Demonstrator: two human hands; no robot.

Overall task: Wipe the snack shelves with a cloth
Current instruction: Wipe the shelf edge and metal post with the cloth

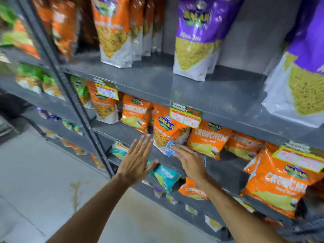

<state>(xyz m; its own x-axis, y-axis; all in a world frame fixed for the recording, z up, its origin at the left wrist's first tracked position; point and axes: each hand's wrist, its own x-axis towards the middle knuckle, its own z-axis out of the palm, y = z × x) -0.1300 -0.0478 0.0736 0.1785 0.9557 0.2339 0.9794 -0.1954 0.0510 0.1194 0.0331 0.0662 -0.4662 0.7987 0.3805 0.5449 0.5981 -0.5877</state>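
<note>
A blue-and-white checked cloth (171,149) lies under my right hand (190,162), which presses it onto the middle grey shelf (226,170) in front of an orange snack bag (165,133). My left hand (138,158) hovers flat with fingers spread, just left of the cloth, in front of the same shelf's edge. It holds nothing. Orange Crunchem packets (207,141) stand along this shelf to the right of the cloth.
The upper shelf (175,88) carries tall orange (114,30) and purple (196,37) snack bags. Price tags (185,114) hang from its front edge. A perforated upright post (77,102) stands at left. Lower shelves hold teal (165,178) and orange packets. Grey floor (43,181) lies below left.
</note>
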